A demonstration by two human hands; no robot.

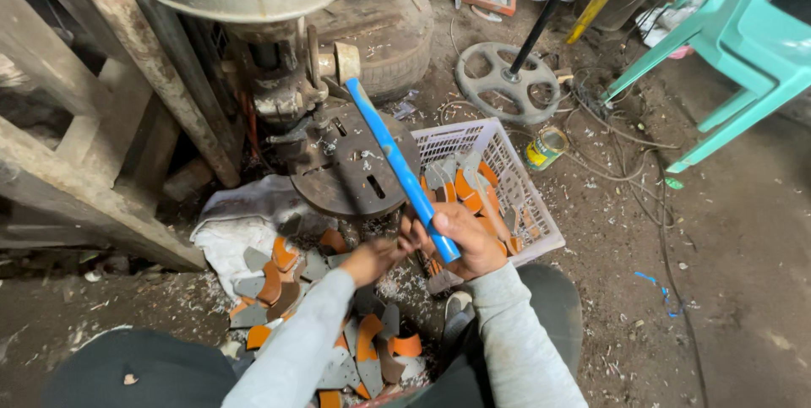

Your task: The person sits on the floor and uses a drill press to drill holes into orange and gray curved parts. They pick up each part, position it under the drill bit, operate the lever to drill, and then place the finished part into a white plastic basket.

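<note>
My right hand grips the lower end of a long blue lever handle that runs up to a drill press. Below the press head sits its round slotted metal table. My left hand is just under the front edge of that table, fingers curled; whether it holds a piece I cannot tell. Beneath my arms lies a heap of grey and orange metal pieces.
A white plastic basket with more grey and orange pieces stands right of the press. A fan base, a small tin can, loose cables and a teal plastic chair are further right. Wooden beams stand on the left.
</note>
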